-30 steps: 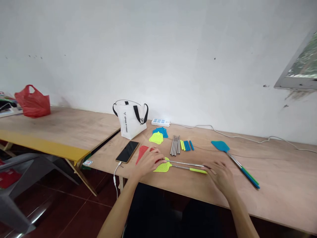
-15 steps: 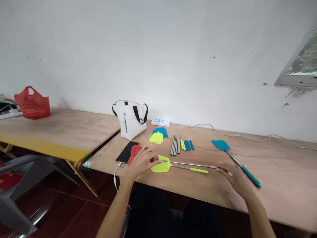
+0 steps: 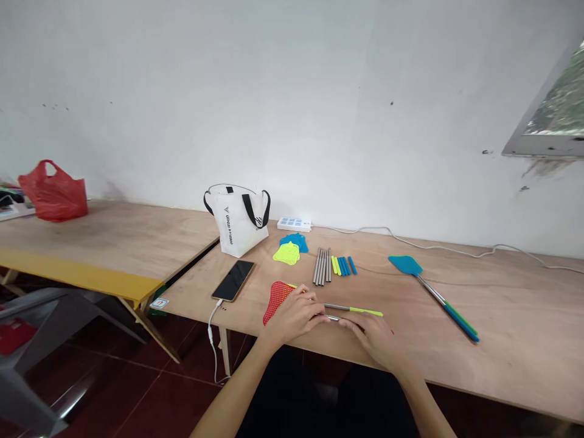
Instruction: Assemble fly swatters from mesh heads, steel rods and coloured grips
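A red fly swatter (image 3: 275, 300) is held low over the front of the table, its short metal rod showing between my hands. My left hand (image 3: 297, 313) is closed around the rod near the perforated head. On the handle end, my right hand (image 3: 371, 333) is closed too, and a red tip shows past it. Just behind lies a yellow fly swatter (image 3: 365, 311), its head mostly hidden by the red one and my left hand. Farther back are loose yellow swatter heads (image 3: 287, 253), blue swatter heads (image 3: 298, 242), metal rods (image 3: 322, 267) and yellow and blue handle sleeves (image 3: 343, 266).
Blue and green-handled swatters (image 3: 449, 307) lie to the right. At left are a phone (image 3: 233, 280) on a white cable and a white bag (image 3: 241, 225). A power strip (image 3: 294, 224) sits by the wall. A red plastic bag (image 3: 55, 194) stands on the other table.
My hands have come together, and the red swatter's long rod is now much shorter. Its head and my left hand moved right; my right hand moved left.
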A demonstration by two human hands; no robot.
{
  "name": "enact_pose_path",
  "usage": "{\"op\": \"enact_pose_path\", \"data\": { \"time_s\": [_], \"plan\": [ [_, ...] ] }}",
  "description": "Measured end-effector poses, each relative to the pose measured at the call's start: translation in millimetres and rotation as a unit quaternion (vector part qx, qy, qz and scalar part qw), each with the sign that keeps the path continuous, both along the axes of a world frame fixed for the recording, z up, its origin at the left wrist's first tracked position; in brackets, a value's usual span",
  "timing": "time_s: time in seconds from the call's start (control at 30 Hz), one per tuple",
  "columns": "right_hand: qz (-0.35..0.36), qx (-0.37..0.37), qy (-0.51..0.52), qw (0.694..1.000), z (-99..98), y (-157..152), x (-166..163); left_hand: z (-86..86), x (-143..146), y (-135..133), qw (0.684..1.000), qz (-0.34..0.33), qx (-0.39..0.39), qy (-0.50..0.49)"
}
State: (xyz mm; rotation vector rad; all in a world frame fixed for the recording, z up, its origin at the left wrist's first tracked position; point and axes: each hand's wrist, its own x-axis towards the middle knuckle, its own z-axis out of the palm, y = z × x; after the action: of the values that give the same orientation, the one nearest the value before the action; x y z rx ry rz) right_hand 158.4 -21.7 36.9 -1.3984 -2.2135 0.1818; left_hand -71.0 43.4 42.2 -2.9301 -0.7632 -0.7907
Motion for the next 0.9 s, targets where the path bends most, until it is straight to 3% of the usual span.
{"op": "enact_pose_path", "data": {
  "time_s": [0.43, 0.6, 0.9],
  "plan": [
    [-0.017, 0.024, -0.043, 0.999, 2.9, -3.8, 10.2, 7.0, -8.3, 0.5, 0.999, -0.001, -0.041, -0.021],
    [-0.017, 0.04, -0.002, 0.999, -2.1, -1.8, 9.7, 6.8, -9.2, 0.0, 0.999, 0.004, -0.028, -0.026],
    [-0.03, 0.151, -0.003, 0.988, -2.6, 2.0, 9.2, 10.6, -5.8, -1.6, 0.999, 0.014, -0.011, -0.029]
  ]
}}
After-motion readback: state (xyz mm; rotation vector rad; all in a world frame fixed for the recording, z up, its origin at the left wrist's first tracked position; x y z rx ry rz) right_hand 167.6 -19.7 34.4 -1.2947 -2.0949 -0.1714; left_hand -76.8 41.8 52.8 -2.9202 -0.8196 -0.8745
